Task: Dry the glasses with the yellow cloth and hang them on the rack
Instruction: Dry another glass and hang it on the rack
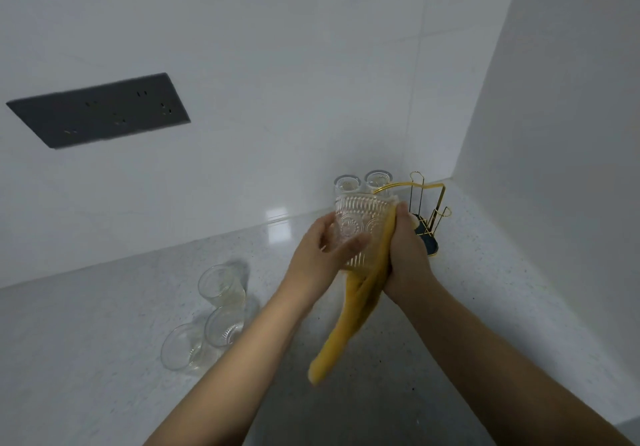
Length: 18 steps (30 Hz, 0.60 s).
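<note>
Glass [360, 223], clear with embossed ribbed and medallion pattern, gripped by left hand [322, 251]; right hand [408, 255] just beside it clutches yellow cloth [353, 321] against its wall.

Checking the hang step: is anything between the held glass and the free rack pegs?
Nothing visible blocks it. The glass, in the left hand and the cloth-wrapped right hand, is just left of the rack; two hung glasses fill its left pegs.

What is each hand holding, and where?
Left hand grips the patterned glass by its side wall; right hand presses the yellow cloth against its other side.
</note>
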Motion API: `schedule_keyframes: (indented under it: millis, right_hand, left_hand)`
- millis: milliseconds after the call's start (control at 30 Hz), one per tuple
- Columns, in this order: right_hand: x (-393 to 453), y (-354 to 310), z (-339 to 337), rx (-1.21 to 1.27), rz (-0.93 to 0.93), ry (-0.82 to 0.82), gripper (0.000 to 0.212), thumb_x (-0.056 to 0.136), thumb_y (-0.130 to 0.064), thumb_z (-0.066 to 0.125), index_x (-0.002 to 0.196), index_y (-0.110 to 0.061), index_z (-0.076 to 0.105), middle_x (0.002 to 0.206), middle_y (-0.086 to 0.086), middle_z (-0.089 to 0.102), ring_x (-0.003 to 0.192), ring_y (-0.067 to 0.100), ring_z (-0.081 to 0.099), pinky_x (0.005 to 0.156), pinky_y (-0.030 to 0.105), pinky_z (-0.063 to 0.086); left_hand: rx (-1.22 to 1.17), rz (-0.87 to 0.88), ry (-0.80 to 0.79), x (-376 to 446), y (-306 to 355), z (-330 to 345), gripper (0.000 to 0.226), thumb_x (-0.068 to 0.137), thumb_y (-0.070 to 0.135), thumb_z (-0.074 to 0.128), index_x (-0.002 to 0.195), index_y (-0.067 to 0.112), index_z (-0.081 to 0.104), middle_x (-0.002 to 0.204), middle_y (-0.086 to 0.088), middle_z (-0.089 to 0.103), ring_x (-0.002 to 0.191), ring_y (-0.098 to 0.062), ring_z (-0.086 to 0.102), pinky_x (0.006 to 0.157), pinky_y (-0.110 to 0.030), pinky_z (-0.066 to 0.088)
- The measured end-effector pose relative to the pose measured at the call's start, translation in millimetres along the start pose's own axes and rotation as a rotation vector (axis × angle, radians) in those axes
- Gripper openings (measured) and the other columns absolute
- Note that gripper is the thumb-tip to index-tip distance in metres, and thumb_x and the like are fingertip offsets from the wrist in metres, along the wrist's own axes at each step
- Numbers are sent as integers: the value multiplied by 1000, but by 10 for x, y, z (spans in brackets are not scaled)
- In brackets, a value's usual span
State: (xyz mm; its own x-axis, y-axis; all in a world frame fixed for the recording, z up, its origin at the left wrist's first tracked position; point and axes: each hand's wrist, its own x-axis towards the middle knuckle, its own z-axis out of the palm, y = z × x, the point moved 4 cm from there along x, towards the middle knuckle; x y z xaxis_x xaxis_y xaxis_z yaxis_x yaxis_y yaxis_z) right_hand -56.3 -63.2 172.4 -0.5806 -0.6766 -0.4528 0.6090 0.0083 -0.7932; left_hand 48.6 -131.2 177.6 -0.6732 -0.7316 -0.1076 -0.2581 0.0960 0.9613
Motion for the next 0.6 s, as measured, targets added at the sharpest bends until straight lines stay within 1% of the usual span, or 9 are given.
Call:
schedule_keyframes:
  millis: [67,133,200,233,300,400,467,533,600]
  right_hand:
    - [39,-37,7,31,-8,-7,57,90,-60,34,121,-17,56,110,12,66,98,32,63,90,51,50]
    - [30,-51,37,69,-27,-38,55,90,-60,35,114,-18,61,105,10,69,97,30,65,90,49,50]
    - [-15,-70,88,105,-63,-67,53,90,-59,35,107,-18,64,96,7,72,91,25,67,86,44,53]
    - [-40,-76,111,100,-98,-74,54,90,-61,35,109,-18,63,96,6,72,91,24,68,86,44,53]
    - [-72,-56,147,15,-186,-87,59,86,-65,36,124,-23,54,110,4,67,102,24,64,93,46,50]
    - [-166,-34,184,-93,-357,-89,63,86,-61,40,140,-31,31,134,-2,50,123,18,50,104,42,41]
    - [-194,-47,210,-129,-456,-111,74,79,-69,44,142,-33,27,139,-3,46,126,16,47,104,43,41]
    - [-188,-131,211,-198,-458,-64,70,81,-67,40,140,-30,32,131,-1,53,121,17,52,100,40,45]
    - [-146,-228,161,-216,-319,-16,67,80,-71,35,125,-25,52,109,2,67,102,19,64,91,40,51]
  left_hand:
    - [-14,23,-95,-46,18,64,65,82,43,71,136,50,36,122,35,53,111,17,51,89,-7,43]
    - [-90,21,-58,-61,31,97,88,78,46,74,149,43,22,135,37,39,121,12,43,102,-19,38]
    - [-192,0,47,-40,20,122,99,69,53,79,149,20,32,137,14,53,115,-4,56,95,-27,47]
    - [-238,-3,89,-46,33,139,96,67,55,79,141,6,41,126,-1,63,104,-12,62,84,-28,51]
    - [-356,-31,147,-61,54,160,85,67,50,80,127,-3,50,111,-14,68,95,-25,66,78,-33,54]
    - [-604,-88,132,-88,107,203,67,73,27,79,128,5,48,118,-16,68,108,-31,66,93,-40,54]
    - [-670,-108,94,-123,151,236,66,70,24,73,128,7,47,116,-14,69,108,-30,66,92,-36,55]
    - [-697,-120,70,-130,131,249,67,71,27,72,129,6,48,111,-11,71,102,-28,68,87,-34,56]
    - [-764,-146,30,-139,122,269,68,77,28,72,133,0,45,110,-15,68,97,-28,66,84,-36,56]
